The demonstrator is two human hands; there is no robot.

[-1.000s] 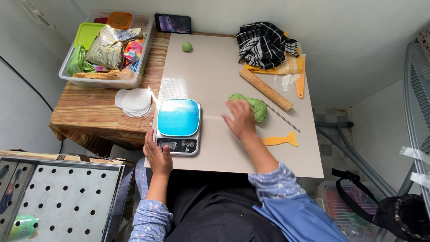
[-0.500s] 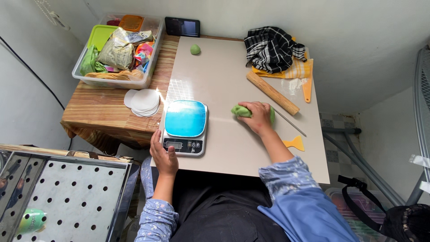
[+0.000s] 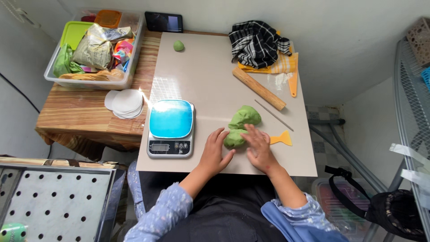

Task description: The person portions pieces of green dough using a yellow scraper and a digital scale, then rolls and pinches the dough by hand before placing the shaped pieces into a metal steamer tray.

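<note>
Soft green dough lump (image 3: 241,125) sits on the beige counter (image 3: 210,76), just right of the blue-topped digital scale (image 3: 170,127), long axis running from the near edge up and to the right. Left hand (image 3: 216,151) and right hand (image 3: 259,145) lie flat, fingers spread, bracketing its near end; both touch, neither grips.

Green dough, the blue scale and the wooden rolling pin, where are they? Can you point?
green dough (image 3: 244,117), head view, on the upper lump's top.
blue scale (image 3: 170,118), head view, middle of its blue plate.
wooden rolling pin (image 3: 258,88), head view, midway along the stick.
</note>
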